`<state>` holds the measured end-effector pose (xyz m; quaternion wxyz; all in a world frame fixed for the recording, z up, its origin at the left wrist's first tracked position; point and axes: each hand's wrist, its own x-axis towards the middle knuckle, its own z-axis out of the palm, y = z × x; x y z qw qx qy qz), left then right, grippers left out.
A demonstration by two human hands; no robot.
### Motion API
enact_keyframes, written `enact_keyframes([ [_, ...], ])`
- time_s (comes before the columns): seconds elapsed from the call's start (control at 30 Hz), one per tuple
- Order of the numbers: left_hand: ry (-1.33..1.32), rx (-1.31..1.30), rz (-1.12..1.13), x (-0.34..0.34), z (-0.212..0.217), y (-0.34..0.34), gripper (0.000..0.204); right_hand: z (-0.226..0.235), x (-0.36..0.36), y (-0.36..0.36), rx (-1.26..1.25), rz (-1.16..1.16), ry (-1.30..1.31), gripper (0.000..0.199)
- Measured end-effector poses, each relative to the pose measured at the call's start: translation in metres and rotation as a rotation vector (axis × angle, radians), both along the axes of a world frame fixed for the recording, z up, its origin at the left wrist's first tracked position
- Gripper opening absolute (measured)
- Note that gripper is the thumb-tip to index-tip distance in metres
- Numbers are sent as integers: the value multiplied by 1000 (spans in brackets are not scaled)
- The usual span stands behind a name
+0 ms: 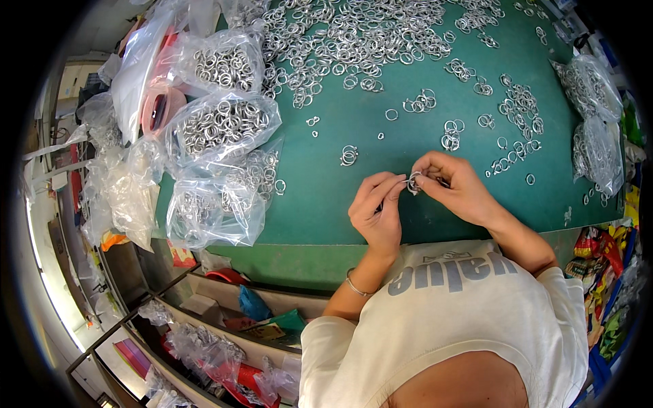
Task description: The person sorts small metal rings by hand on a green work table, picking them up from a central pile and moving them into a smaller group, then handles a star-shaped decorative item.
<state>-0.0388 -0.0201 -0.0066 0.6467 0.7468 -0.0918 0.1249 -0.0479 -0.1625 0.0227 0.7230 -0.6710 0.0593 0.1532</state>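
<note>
A small cluster of silver metal rings is being pinched between the fingertips of the left hand and the right hand, just above the green table top. The rings are being held together in a tight bunch; their exact number cannot be told.

Both hands together above a green table top: left hand and right hand pinching a small silver metal ring between fingertips. Loose silver rings heaped at the far edge. Clear plastic bags of rings stacked at left, more bags at right.
</note>
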Motion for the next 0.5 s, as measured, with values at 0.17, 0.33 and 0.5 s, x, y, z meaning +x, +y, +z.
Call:
enact_keyframes([
  [0.17,233,-154,-48,2,-1,-1,5,3,1,0,-59,11,-5,5],
  [0.33,464,-197,-134,1,9,1,9,4,0,-1,-247,14,-63,6],
  [0.5,431,-156,-220,2,10,8,7,9,-1,-1,-353,2,-153,7],
])
